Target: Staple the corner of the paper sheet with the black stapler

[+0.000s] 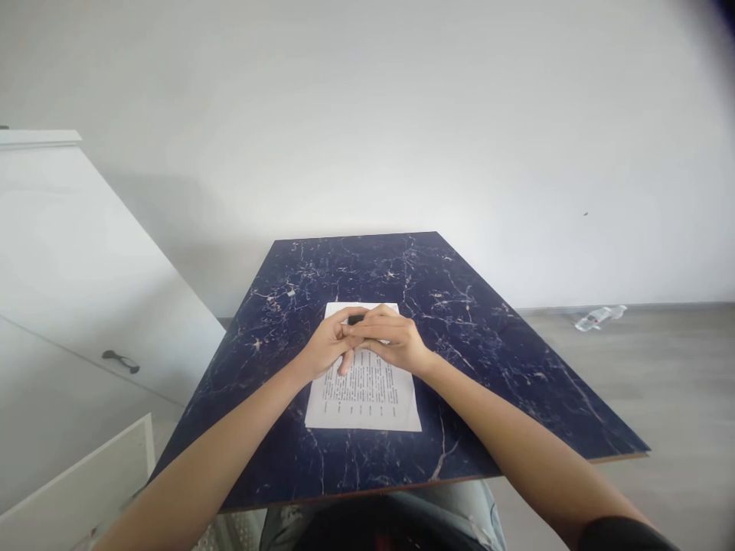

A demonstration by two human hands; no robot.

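Note:
A printed sheet of white paper point(367, 413) lies on the dark blue marbled table point(488, 413), its lines of text running toward and away from me. My two hands meet above its far half. Between them shows a small black object point(356, 319), mostly covered by fingers, so its kind cannot be made out. My left hand point(329, 342) is closed around its left side, with one finger pointing down toward the page. From the right, my right hand point(396, 337) closes over it, its fingers overlapping those of the left.
A white cabinet point(86, 252) with a dark handle point(120, 360) stands left of the table. The pale wall point(367, 138) rises behind the table's far edge. On the floor to the right lies a clear plastic item point(600, 317), perhaps a bottle.

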